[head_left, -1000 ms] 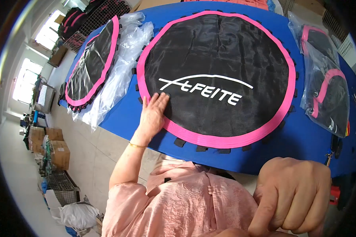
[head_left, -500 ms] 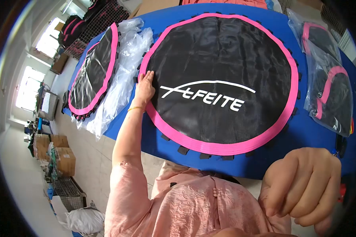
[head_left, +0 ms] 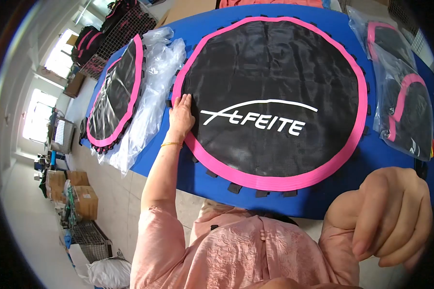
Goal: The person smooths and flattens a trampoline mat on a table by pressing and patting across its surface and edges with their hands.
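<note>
A round black trampoline mat [head_left: 275, 62] with a pink border and white "FEITE" lettering lies spread on a blue-covered table [head_left: 207, 192]. Small black tabs stick out around its edge. My left hand [head_left: 182, 118] rests flat on the mat's left border, fingers stretched out and together. Close to the camera at lower right, my right hand [head_left: 386, 216] is curled into a fist above the table's front edge, off the mat. Whatever its fingers may enclose is hidden from view.
Left of the mat are clear plastic wrapping [head_left: 152, 91] and another pink-edged black mat [head_left: 115, 91]. Folded mats in clear bags [head_left: 405, 103] lie at right. Cardboard boxes [head_left: 86, 202] and a wire cage [head_left: 89, 236] stand on the floor at left.
The view has shifted slightly, so the mat appears a little farther right. My right hand has moved right and slightly up in the picture. My left hand stays on the mat's left border.
</note>
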### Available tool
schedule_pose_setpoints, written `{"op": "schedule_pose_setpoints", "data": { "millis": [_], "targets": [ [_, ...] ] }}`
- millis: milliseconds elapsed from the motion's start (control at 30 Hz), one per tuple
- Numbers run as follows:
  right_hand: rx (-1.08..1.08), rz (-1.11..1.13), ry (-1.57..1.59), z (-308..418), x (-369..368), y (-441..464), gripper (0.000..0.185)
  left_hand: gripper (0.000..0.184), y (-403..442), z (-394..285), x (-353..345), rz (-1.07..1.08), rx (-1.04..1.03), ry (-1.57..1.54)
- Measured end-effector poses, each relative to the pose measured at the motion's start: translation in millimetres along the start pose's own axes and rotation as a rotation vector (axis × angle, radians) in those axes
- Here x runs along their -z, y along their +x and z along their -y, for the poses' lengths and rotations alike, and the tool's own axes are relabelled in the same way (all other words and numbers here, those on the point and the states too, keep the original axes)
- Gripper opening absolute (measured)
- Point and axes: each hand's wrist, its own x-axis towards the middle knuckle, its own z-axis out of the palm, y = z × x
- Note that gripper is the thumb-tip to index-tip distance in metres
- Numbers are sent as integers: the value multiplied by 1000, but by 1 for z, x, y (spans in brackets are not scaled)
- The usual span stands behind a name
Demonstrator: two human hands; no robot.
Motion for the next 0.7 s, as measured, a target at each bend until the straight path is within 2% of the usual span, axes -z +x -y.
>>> {"op": "schedule_pose_setpoints", "data": {
  "millis": [133,400,467,700],
  "targets": [
    [2,53,4,20,0,-8,27,77,-3,-2,11,38,-23,151],
    [60,45,-14,42,-13,-11,27,79,-63,-25,27,21,-199,76],
    [76,40,-30,46,-19,-14,27,78,-87,-31,29,-43,-257,-12],
    [141,23,-65,53,-47,-23,27,78,-162,-96,61,55,-433,-75]
  ]
}}
